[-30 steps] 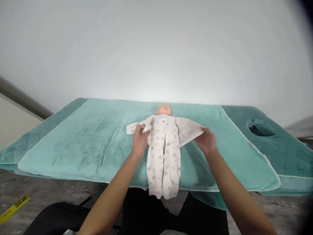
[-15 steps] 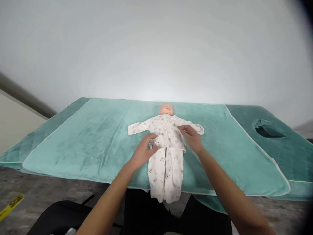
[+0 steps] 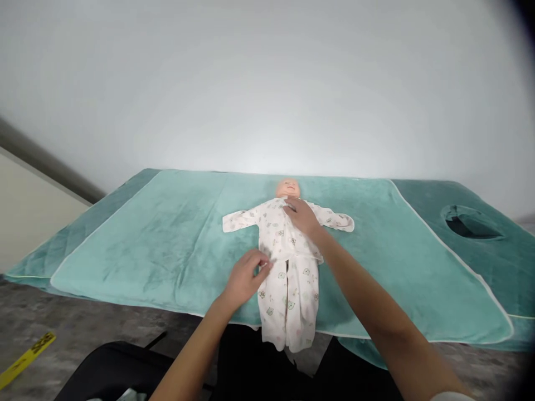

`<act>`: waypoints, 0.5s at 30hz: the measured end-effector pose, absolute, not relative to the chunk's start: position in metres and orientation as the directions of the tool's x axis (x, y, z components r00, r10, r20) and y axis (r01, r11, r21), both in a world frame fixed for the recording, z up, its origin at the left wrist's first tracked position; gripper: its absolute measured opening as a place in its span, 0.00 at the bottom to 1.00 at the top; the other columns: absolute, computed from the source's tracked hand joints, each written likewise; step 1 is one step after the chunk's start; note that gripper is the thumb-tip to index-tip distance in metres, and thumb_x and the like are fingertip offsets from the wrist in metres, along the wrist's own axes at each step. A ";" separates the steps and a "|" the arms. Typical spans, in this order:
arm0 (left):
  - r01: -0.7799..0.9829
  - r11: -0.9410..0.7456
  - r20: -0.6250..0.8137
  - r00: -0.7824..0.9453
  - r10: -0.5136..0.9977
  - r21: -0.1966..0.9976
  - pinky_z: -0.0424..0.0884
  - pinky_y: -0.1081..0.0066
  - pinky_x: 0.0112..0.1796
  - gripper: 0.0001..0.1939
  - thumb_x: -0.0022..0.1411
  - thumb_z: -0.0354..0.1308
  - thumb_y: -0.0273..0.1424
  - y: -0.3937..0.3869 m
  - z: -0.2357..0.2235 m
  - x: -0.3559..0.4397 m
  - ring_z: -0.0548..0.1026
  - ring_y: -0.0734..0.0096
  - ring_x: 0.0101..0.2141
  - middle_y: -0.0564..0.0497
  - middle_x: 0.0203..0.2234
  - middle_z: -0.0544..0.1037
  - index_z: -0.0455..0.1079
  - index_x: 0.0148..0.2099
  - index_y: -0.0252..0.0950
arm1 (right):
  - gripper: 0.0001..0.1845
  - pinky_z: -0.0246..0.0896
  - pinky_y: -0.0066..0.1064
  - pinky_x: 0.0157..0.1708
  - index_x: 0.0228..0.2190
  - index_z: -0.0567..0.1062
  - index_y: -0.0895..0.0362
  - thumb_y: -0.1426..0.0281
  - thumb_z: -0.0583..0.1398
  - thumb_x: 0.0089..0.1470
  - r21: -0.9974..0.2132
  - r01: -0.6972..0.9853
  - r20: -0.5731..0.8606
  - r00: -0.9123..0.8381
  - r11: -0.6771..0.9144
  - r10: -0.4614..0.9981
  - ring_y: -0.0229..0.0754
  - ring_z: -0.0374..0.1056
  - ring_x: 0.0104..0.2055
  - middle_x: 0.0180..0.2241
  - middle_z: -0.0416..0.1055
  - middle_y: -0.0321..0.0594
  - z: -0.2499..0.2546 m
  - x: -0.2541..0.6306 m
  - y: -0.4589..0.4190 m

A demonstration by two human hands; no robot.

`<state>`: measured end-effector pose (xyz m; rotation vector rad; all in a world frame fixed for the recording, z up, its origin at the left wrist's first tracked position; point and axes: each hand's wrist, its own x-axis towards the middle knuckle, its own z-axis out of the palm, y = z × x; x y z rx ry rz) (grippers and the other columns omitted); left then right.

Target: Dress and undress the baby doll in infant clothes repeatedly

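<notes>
A baby doll [image 3: 288, 188] lies face up on a teal towel [image 3: 159, 239], dressed in a white printed top [image 3: 276, 231] and matching trousers [image 3: 290, 301] whose legs hang over the near edge. My left hand [image 3: 246, 277] pinches the lower left hem of the top at the doll's waist. My right hand [image 3: 303, 216] rests flat on the doll's chest just below the neck, fingers stretched out. Both sleeves lie spread to the sides.
The towel covers a darker teal massage table [image 3: 501, 262] with a face hole [image 3: 470, 224] at the right end. A white wall stands behind. A yellow strip [image 3: 25, 359] lies on the grey floor at lower left, and a black object [image 3: 125, 370] sits below me.
Both flaps of the top were held open, then folded shut over the doll's chest. My right hand slid up to the chest; my left hand dropped to the hem at the waist.
</notes>
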<state>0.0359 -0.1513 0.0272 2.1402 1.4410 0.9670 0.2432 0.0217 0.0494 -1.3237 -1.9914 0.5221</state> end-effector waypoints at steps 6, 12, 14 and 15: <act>0.646 -0.124 0.182 -0.024 0.983 0.753 0.67 0.64 0.34 0.19 0.70 0.47 0.46 -0.153 0.010 0.042 0.71 0.63 0.31 0.51 0.26 0.71 0.63 0.30 0.41 | 0.29 0.47 0.49 0.68 0.61 0.67 0.50 0.52 0.51 0.64 -0.855 0.404 0.303 -0.120 0.325 0.945 0.50 0.57 0.67 0.64 0.62 0.42 0.022 0.262 -0.008; 0.586 -0.096 0.205 -0.122 0.971 0.804 0.66 0.66 0.33 0.20 0.69 0.49 0.46 -0.156 0.007 0.040 0.71 0.64 0.30 0.52 0.25 0.72 0.66 0.29 0.40 | 0.36 0.41 0.51 0.70 0.67 0.57 0.41 0.48 0.55 0.61 -0.857 0.411 0.240 -0.216 0.311 0.947 0.53 0.38 0.74 0.73 0.39 0.31 -0.008 0.283 -0.104; 0.565 -0.113 0.230 -0.140 0.963 0.817 0.68 0.66 0.37 0.16 0.68 0.50 0.45 -0.154 0.010 0.042 0.73 0.63 0.36 0.50 0.32 0.75 0.70 0.35 0.40 | 0.37 0.45 0.49 0.69 0.68 0.51 0.39 0.50 0.54 0.62 -0.870 0.409 0.200 -0.219 0.276 0.955 0.51 0.36 0.74 0.73 0.32 0.28 -0.016 0.286 -0.133; 0.561 -0.115 0.213 -0.112 0.971 0.820 0.68 0.66 0.37 0.16 0.68 0.50 0.44 -0.154 0.012 0.043 0.74 0.64 0.35 0.50 0.32 0.76 0.70 0.36 0.40 | 0.36 0.46 0.48 0.69 0.68 0.50 0.39 0.51 0.54 0.63 -0.876 0.405 0.188 -0.216 0.263 0.958 0.50 0.36 0.74 0.73 0.32 0.28 -0.020 0.288 -0.143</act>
